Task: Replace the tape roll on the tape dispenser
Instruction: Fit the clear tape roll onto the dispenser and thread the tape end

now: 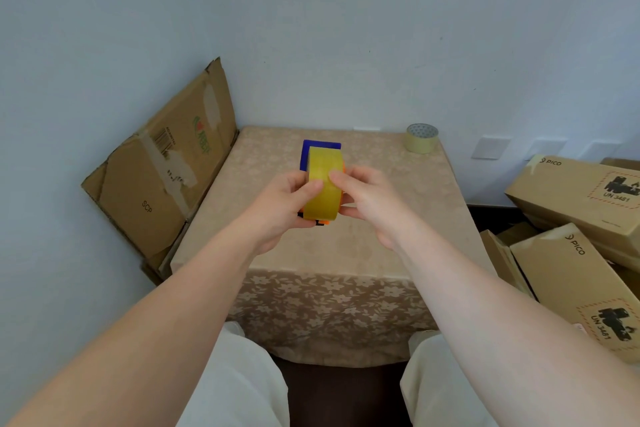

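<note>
A full yellow tape roll (323, 170) sits in a blue and orange tape dispenser (313, 149), held up above the small table (398, 218). My left hand (280, 204) grips the dispenser from the left, thumb on the roll's face. My right hand (367, 198) holds the right side, its index finger pressing the roll's outer surface. Most of the dispenser is hidden behind the roll and my fingers. A thin, nearly used tape roll (421, 138) stands at the table's far right corner.
The table wears a beige flowered cloth and stands against a white wall. A flattened cardboard box (162, 177) leans at its left. Stacked cardboard boxes (581, 253) lie at the right. My knees are under the near edge.
</note>
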The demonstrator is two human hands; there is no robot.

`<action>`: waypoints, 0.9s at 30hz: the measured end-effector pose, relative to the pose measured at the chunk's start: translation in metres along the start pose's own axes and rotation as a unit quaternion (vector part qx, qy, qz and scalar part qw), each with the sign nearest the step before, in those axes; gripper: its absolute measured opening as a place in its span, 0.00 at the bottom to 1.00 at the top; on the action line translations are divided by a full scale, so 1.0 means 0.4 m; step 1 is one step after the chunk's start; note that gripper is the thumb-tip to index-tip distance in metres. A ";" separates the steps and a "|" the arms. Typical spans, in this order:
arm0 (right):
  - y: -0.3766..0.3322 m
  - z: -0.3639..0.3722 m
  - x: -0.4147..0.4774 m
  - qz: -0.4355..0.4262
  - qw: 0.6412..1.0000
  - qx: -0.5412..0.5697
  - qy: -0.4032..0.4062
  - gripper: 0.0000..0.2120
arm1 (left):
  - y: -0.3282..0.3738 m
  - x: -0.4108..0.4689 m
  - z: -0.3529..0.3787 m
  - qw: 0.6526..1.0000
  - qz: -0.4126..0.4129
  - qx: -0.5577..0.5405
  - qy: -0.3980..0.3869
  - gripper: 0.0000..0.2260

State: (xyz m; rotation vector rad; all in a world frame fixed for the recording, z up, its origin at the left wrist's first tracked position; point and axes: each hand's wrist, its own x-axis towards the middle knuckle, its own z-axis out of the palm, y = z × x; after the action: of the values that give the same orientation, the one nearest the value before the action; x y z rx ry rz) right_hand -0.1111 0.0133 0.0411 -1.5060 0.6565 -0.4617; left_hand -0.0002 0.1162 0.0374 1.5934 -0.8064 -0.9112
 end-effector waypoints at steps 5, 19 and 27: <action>0.011 -0.018 -0.003 -0.028 0.998 0.007 -0.047 0.11 | -0.005 -0.001 -0.002 0.999 -0.007 -0.027 -0.017 0.13; 0.022 -0.023 -0.011 -0.030 0.999 -0.008 -0.041 0.09 | -0.010 0.000 0.003 1.000 -0.023 0.003 -0.001 0.17; 0.033 -0.025 -0.002 -0.020 1.000 -0.016 -0.005 0.05 | -0.006 -0.005 0.009 1.000 -0.013 -0.001 -0.016 0.15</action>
State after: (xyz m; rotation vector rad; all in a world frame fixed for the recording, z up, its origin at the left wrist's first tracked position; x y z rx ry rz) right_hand -0.1199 0.0066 0.0287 -1.5522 0.6299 -0.4768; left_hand -0.0040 0.1167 0.0348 1.5948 -0.8088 -0.9581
